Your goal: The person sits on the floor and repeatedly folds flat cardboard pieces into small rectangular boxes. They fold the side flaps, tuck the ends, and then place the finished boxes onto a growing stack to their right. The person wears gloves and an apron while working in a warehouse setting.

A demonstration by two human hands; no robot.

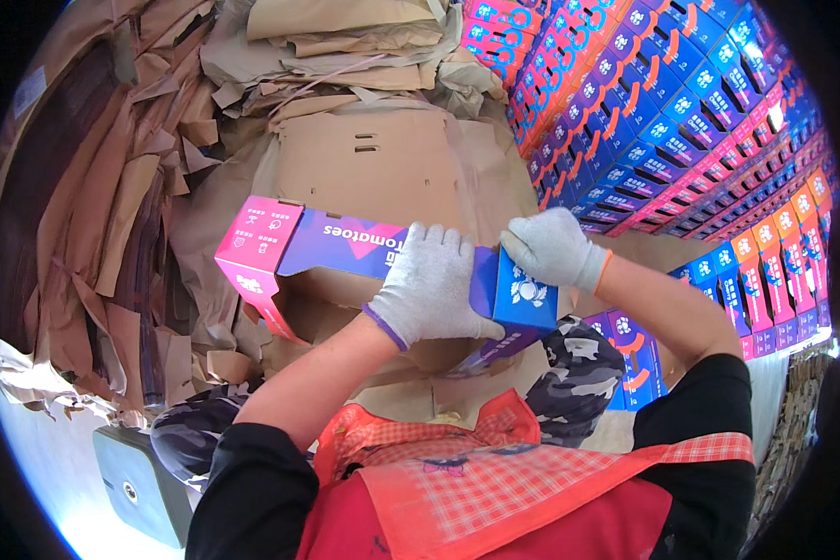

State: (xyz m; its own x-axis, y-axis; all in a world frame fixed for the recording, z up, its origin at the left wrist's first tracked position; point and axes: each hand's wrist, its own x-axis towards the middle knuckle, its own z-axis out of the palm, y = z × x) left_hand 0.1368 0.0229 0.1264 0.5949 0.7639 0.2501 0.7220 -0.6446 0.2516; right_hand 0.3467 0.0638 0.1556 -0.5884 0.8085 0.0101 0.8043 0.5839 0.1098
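A partly folded cardboard produce box [336, 245], printed purple, blue and pink, lies across my front with its plain brown inside partly showing. My left hand [429, 285], in a pale knitted glove, lies over its long printed wall, fingers pointing away and thumb toward the blue end. At the right end, my gloved right hand [555, 248] is closed around the top corner of the blue end panel [525, 294]. Its fingertips are hidden. The pink end [261, 233] stands up at the left, a pink flap hanging below it. A flat brown cardboard blank [364, 154] lies just beyond.
Crumpled brown paper and cardboard [131, 205] are heaped on the left and far side. Tall rows of stacked printed boxes [663, 112] fill the far right, with more boxes [765, 271] nearer. A grey object with a round fitting [140, 485] stands at lower left.
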